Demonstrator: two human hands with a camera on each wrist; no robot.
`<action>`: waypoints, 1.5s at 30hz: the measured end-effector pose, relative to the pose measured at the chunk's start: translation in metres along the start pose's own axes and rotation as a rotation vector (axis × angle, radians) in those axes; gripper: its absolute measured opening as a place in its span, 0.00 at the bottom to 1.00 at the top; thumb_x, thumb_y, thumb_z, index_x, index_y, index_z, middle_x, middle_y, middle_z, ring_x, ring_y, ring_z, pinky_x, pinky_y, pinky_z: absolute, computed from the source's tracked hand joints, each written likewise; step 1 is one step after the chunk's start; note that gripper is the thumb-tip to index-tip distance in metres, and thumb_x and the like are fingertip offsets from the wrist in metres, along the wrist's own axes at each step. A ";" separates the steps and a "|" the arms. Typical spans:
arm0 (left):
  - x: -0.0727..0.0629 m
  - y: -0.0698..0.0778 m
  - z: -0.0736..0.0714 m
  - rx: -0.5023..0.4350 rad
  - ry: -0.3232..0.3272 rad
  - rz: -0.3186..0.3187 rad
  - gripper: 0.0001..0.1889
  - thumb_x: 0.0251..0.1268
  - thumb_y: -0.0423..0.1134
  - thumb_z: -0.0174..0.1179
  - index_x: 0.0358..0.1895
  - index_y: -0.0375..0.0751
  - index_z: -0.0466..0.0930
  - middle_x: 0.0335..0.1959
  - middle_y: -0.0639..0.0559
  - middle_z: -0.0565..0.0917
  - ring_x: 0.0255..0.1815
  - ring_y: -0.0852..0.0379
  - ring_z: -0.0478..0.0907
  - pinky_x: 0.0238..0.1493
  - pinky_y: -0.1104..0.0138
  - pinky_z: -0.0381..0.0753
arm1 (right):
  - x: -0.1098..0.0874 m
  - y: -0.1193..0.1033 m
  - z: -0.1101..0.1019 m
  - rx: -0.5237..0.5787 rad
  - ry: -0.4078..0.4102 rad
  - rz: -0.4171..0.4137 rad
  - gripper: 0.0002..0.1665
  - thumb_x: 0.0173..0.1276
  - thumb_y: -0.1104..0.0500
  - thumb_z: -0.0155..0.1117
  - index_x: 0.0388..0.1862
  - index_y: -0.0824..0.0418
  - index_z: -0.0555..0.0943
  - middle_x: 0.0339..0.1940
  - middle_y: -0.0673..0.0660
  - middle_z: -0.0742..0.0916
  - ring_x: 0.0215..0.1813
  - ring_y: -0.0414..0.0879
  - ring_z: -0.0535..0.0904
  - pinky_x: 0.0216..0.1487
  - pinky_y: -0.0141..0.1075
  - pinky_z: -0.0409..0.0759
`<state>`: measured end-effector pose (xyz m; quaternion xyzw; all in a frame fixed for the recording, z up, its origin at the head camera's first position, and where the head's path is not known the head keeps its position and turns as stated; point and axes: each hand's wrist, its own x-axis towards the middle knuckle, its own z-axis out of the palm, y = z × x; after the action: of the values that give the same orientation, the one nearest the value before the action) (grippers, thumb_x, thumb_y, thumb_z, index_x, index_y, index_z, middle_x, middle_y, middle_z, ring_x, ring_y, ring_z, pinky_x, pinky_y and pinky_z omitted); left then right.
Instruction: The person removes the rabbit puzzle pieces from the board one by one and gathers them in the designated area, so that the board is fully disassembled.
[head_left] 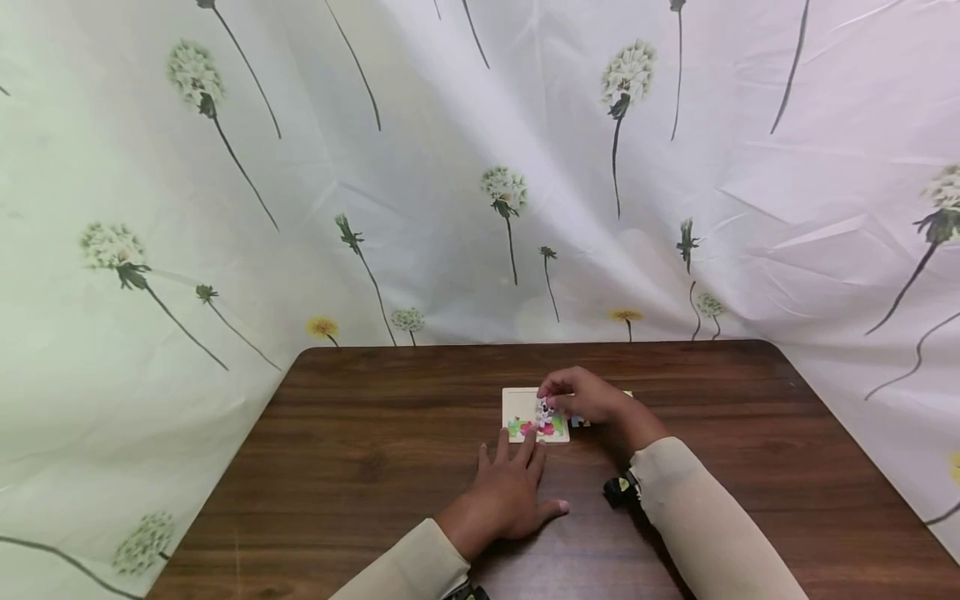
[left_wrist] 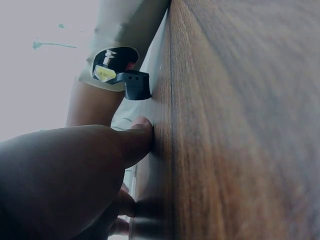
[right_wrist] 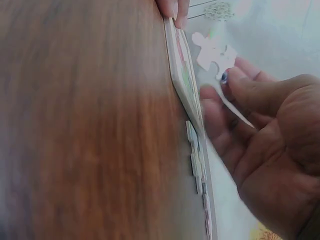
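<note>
A square puzzle board with a pale frame lies on the brown table, green and pink pieces filling its near part. Between thumb and fingers my right hand pinches a puzzle piece, held above the board; in the head view it shows a white and purple picture. My left hand lies spread on the table, its fingertips at the board's near edge. In the left wrist view the left thumb is stretched out along the tabletop.
Loose puzzle pieces lie just right of the board, partly under the right hand; the right wrist view shows several loose pieces in a row. A pale curtain with dandelion prints hangs behind the wooden table.
</note>
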<state>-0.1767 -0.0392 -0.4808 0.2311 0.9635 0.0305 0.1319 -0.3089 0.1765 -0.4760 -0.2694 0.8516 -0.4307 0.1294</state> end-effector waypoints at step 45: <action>-0.003 0.000 -0.001 -0.009 0.009 -0.008 0.52 0.74 0.81 0.49 0.90 0.52 0.57 0.93 0.49 0.54 0.92 0.30 0.47 0.84 0.29 0.56 | -0.067 0.039 -0.036 -0.039 0.285 0.095 0.04 0.78 0.65 0.70 0.42 0.63 0.89 0.39 0.57 0.90 0.39 0.41 0.79 0.41 0.33 0.78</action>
<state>-0.1742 -0.0406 -0.4792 0.2264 0.9649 0.0351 0.1284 -0.2835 0.2579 -0.4865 -0.1672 0.8813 -0.4414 0.0223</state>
